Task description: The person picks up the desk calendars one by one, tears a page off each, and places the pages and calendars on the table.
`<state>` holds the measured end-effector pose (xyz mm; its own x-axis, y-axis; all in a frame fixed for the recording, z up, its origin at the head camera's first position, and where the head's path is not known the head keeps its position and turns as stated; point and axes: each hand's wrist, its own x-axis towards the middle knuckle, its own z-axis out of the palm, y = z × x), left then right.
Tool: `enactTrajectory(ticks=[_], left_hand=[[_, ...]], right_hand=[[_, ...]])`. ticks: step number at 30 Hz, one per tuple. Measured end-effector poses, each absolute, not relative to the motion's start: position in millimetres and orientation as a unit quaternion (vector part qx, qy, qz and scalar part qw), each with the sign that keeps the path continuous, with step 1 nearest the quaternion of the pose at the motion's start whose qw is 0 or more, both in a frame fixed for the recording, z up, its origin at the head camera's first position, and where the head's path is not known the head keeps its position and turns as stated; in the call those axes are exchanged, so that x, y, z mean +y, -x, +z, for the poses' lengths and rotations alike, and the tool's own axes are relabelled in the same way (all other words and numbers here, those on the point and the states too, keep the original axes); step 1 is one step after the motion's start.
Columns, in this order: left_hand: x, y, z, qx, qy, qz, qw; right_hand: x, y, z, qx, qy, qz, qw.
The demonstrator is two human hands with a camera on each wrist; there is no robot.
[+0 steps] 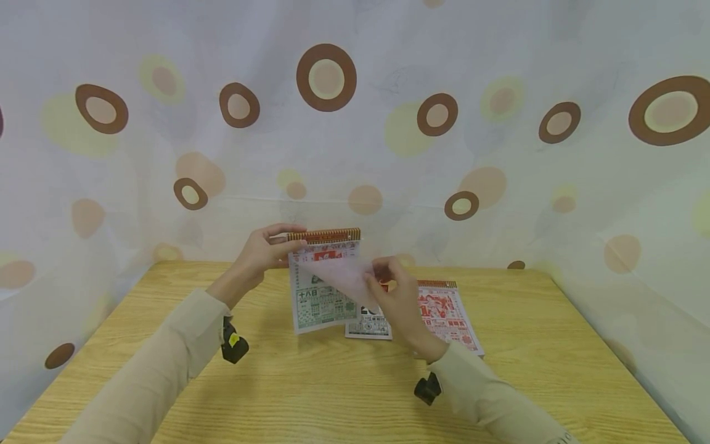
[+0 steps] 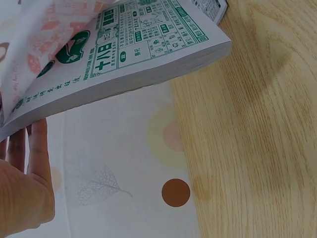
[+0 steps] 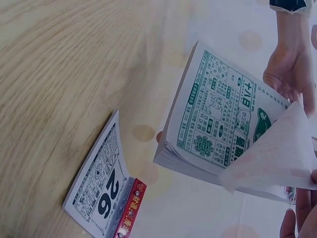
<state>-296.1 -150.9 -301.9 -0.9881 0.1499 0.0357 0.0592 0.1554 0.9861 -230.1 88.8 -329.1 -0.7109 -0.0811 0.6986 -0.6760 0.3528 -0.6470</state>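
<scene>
A thick tear-off calendar (image 1: 322, 302) with green print is held up over the table, its striped red-and-gold binding at the top. The left hand (image 1: 261, 250) grips its upper left edge, thumb in front and fingers behind; the left wrist view shows this hand (image 2: 25, 183) under the pad. With thumb and fingers the right hand (image 1: 402, 302) pinches a thin top sheet (image 1: 346, 277), which is folded up diagonally across the page. In the right wrist view the lifted sheet (image 3: 277, 153) partly covers the green page (image 3: 223, 109).
A smaller calendar (image 1: 368, 324) with a black 26 and a red binding (image 3: 130, 208) lies behind the right hand. To its right lies a calendar with red print (image 1: 449, 314). A patterned cloth (image 1: 355, 142) rises behind the wooden table (image 1: 310, 394).
</scene>
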Motion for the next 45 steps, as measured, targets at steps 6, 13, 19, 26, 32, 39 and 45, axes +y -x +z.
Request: enactTrajectory(ticks=[6, 13, 19, 26, 32, 39, 45], left_hand=[[-151.5, 296.2, -302.6, 0.764, -0.065, 0.64, 0.034], [-152.1, 296.2, -302.3, 0.766, -0.07, 0.638, 0.034], [-151.2, 296.8, -302.1, 0.763, -0.067, 0.642, 0.035], [-150.7, 296.7, -301.7, 0.762, -0.065, 0.644, 0.033], [-150.1, 296.8, -301.6, 0.762, -0.066, 0.644, 0.034], [-151.6, 296.2, -301.9, 0.759, -0.071, 0.646, 0.032], [-154.2, 295.9, -303.1, 0.763, -0.073, 0.642, 0.031]], right_hand=[[93.4, 230.2, -327.4, -0.767, -0.224, 0.527, 0.289], [96.7, 235.3, -331.8, -0.753, -0.211, 0.561, 0.271], [102.4, 253.2, -349.8, -0.745, -0.182, 0.598, 0.234], [104.4, 258.4, -351.6, -0.729, -0.147, 0.642, 0.185], [105.3, 259.3, -351.0, -0.729, -0.133, 0.648, 0.174], [104.4, 259.2, -350.5, -0.731, -0.136, 0.646, 0.174], [102.5, 258.1, -349.8, -0.735, -0.136, 0.642, 0.169]])
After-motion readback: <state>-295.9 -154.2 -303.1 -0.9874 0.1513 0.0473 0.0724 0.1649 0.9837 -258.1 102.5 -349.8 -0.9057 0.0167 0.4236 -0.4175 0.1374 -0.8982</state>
